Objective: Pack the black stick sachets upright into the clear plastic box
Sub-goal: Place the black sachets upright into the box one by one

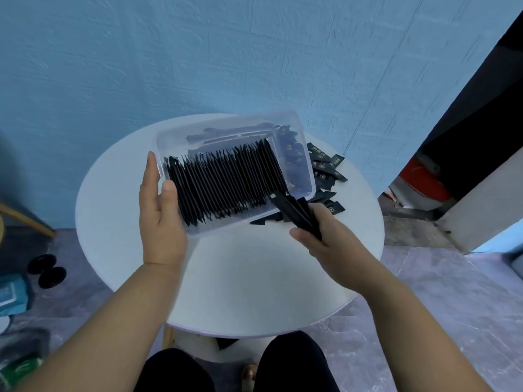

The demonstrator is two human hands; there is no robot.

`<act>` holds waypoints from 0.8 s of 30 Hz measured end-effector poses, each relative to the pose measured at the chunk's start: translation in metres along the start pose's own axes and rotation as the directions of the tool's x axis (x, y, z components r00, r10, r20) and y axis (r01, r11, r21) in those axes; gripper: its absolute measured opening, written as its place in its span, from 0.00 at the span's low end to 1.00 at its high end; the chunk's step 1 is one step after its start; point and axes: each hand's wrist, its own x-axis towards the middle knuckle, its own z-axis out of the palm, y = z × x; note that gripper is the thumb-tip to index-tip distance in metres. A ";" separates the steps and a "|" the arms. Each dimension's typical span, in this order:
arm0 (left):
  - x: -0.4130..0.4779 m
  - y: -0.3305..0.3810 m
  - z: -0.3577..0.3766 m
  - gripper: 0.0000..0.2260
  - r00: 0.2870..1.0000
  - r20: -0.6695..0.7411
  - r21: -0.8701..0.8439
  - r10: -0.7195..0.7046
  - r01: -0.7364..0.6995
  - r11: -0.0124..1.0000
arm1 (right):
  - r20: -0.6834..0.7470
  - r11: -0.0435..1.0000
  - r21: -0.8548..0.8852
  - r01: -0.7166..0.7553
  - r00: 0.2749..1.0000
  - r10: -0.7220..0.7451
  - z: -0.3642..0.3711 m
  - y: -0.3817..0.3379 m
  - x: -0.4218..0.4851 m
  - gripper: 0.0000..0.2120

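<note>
Dark-trousered knees (pixel 175 372) sat lowest in view, under the near edge of a round white table (pixel 254 292). Both bare forearms reached over the tabletop.

The left hand (pixel 160 210) gripped the clear plastic box (pixel 218 127) at its 8 o'clock corner. Its thumb was hooked over the rim and its fingers lay straight along the outer wall. The box lay on the table's 12 o'clock half and looked tipped toward the person. Inside stood a dense row of black stick sachets (pixel 226 182), slim and matte, packed edge to edge with their jagged ends up. The row filled the box from its 9 o'clock wall most of the way across, leaving a gap at the 3 o'clock end.

The right hand (pixel 325 233) had its fingers curled round a small bundle of sachets (pixel 294 213). The bundle's far tip met the box's 4 o'clock corner, beside the last of the row.

Loose sachets (pixel 328 168) with pale printed marks lay heaped on the table at 2 o'clock, partly behind the box. One more sachet (pixel 226 343) lay on the floor beneath the table.
</note>
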 end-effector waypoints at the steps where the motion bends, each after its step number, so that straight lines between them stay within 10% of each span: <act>1: 0.000 0.000 0.000 0.17 1.000 0.003 0.002 0.002 -0.002 1.000 | -0.036 0.997 0.081 0.016 0.999 -0.013 -0.001 -0.003 0.005 0.03; 10: 0.001 0.000 -0.001 0.19 1.000 0.020 0.020 0.022 -0.022 1.000 | -0.459 0.952 0.256 0.170 0.888 -0.034 -0.016 -0.037 0.068 0.06; 24: -0.001 0.006 -0.001 0.19 0.998 0.059 0.016 0.005 -0.006 1.000 | -0.616 0.915 0.323 0.241 0.788 0.010 -0.006 -0.041 0.093 0.13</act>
